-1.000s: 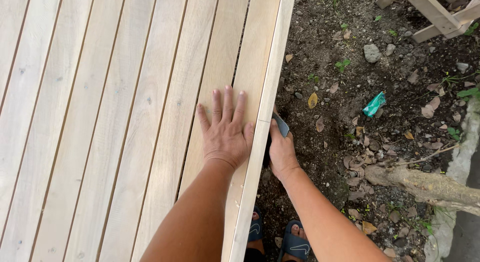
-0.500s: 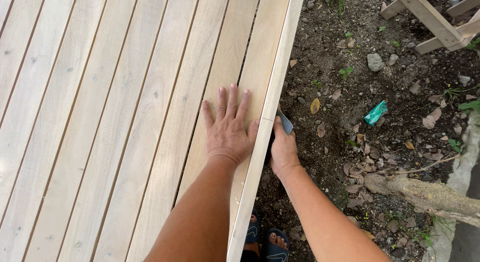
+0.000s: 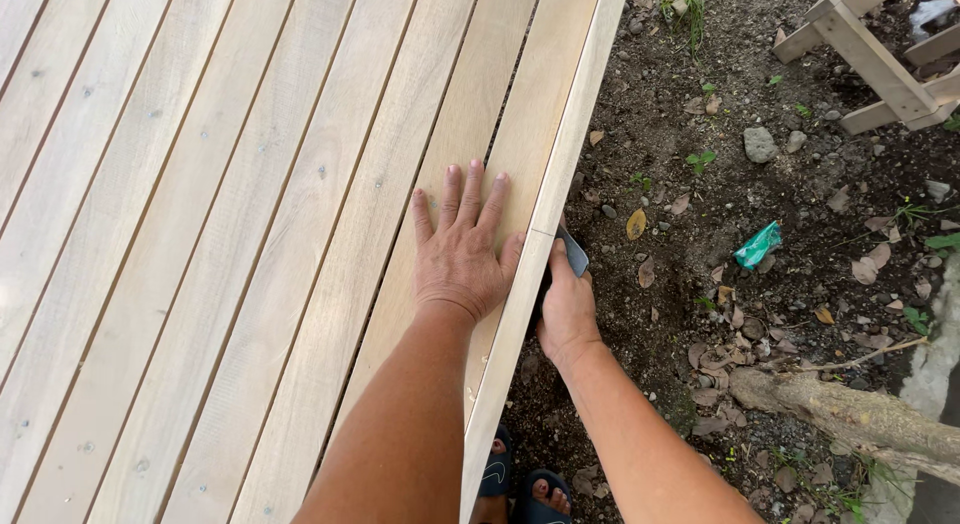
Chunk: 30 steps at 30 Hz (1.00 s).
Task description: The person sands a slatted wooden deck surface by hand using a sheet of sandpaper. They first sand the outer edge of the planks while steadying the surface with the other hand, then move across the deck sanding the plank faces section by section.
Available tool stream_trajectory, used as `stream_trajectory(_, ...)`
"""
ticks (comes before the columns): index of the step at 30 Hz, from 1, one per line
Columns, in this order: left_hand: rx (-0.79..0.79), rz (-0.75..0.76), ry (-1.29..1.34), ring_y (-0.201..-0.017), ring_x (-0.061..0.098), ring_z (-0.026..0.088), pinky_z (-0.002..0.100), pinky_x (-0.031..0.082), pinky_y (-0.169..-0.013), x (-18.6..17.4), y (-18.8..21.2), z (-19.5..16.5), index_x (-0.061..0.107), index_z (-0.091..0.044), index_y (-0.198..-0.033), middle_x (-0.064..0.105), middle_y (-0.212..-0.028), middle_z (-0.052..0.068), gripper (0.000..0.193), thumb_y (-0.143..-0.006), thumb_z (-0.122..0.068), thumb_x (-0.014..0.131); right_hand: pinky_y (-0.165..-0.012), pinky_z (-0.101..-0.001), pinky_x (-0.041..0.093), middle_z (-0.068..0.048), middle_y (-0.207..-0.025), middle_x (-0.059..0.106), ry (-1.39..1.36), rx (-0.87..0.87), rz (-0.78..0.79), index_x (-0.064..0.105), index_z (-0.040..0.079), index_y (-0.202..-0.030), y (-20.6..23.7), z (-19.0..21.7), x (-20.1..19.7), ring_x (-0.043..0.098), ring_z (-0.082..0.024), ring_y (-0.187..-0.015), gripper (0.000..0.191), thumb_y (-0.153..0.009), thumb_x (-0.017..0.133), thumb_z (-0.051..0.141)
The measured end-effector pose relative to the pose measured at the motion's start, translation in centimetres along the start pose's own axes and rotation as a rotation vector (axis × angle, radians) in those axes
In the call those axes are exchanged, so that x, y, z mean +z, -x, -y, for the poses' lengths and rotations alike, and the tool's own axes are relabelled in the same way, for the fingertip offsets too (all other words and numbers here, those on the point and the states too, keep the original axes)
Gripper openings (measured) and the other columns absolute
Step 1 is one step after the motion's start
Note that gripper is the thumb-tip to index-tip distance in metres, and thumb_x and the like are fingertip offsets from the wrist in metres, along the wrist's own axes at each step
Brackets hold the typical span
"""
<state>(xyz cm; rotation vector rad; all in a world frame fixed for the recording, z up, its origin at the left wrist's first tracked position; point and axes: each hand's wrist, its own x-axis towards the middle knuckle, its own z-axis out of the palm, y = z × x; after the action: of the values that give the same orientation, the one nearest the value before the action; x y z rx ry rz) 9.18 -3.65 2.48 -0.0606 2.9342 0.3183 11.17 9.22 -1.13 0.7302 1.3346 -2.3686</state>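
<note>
My left hand (image 3: 462, 249) lies flat, fingers spread, on the outermost plank (image 3: 520, 114) of a pale wooden slatted deck (image 3: 200, 234). My right hand (image 3: 567, 304) is below the deck's edge board (image 3: 580, 114), wrapped around a small dark grey block (image 3: 572, 252) that presses against the side of that edge. Most of the block is hidden by my fingers and the board. My forearms run in from the bottom of the view.
Bare soil with stones, dry leaves and a green scrap (image 3: 757, 246) lies to the right. A wooden frame (image 3: 870, 54) stands at the top right, a log (image 3: 850, 414) at the lower right. My sandalled feet (image 3: 520, 479) are below the deck edge.
Both hands have slid a little farther along the deck edge, the left flat on the plank and the right keeping the dark block against the side.
</note>
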Motion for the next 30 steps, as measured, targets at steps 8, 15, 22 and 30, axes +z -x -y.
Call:
stream_trajectory(8, 0.013, -0.033, -0.021, -0.156, 0.002, 0.024, 0.055, -0.006, -0.123, -0.3, -0.3, 0.0, 0.021, -0.028, -0.16, 0.01, -0.169, 0.003, 0.071, -0.096, -0.058, 0.029, -0.111, -0.0363, 0.045, -0.007, -0.148, 0.057, 0.103, 0.005, -0.033, 0.042, 0.018, -0.157, 2.1, -1.6, -0.7, 0.056, -0.02, -0.131, 0.058, -0.102, 0.044, 0.034)
stream_trajectory(15, 0.015, -0.029, 0.056, -0.156, 0.003, 0.024, 0.054, -0.006, -0.124, -0.4, -0.2, 0.0, 0.022, -0.03, -0.16, 0.011, -0.169, 0.003, 0.071, -0.096, -0.06, 0.03, -0.106, -0.0393, 0.049, -0.01, -0.137, 0.061, -0.024, 0.053, -0.024, 0.052, 0.007, -0.146, 1.8, -0.9, -0.7, 0.061, -0.022, -0.123, 0.047, -0.106, 0.047, 0.032)
stream_trajectory(22, 0.042, -0.055, 0.019, -0.155, 0.004, 0.028, 0.057, -0.006, -0.122, -0.2, -0.6, 0.2, 0.022, -0.024, -0.16, 0.012, -0.169, 0.007, 0.073, -0.095, -0.056, 0.035, -0.103, -0.0432, 0.05, -0.017, -0.138, 0.062, 0.143, 0.168, -0.154, 0.055, 0.004, -0.145, 0.7, -2.2, -0.5, 0.061, -0.028, -0.121, 0.049, -0.109, 0.043, 0.034)
stream_trajectory(30, 0.046, -0.026, 0.012, -0.156, 0.002, 0.028, 0.057, -0.006, -0.122, -0.2, -1.0, 0.2, 0.02, -0.025, -0.162, 0.01, -0.17, 0.008, 0.073, -0.097, -0.055, 0.033, -0.103, -0.0332, 0.052, -0.001, -0.138, 0.065, -0.05, -0.058, -0.031, 0.053, 0.02, -0.145, 0.3, -1.4, -0.5, 0.064, -0.016, -0.122, 0.048, -0.1, 0.046, 0.034)
